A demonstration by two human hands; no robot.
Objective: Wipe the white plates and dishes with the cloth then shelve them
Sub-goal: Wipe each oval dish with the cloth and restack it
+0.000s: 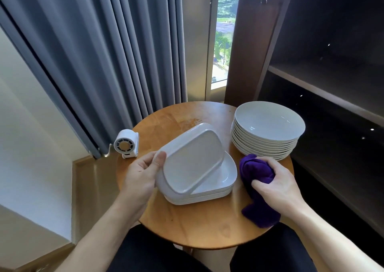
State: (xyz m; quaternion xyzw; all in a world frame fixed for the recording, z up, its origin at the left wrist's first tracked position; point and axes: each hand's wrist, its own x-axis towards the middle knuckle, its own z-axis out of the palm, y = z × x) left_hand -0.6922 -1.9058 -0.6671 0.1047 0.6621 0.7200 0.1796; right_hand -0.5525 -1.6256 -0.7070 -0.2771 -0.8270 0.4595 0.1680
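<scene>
In the head view, at the centre of the frame, the left hand (143,174) holds one white rectangular ceramic dish with rounded corners (193,159). The thumb lies over its near rim and the other fingers are hidden behind it. The dish stands tilted with its flat underside toward the camera, and its lower edge seems to rest on the low stack of the same white dishes (218,186). At the lower right, the right hand (276,180) grips the bunched purple cloth (255,170), fingers curled round it, just beside this stack on the round wooden table (199,226).

I judge the step in hand is wiping the underside. To do it well, the left hand should keep the dish steady against the stack while the cloth goes over the flat base and then round the raised rim.

The dishes look glazed, smooth and slippery, while the cloth looks soft and thick. The stack of white round deep plates (268,122) waits at the right, near the dark wooden shelf (324,80).
</scene>
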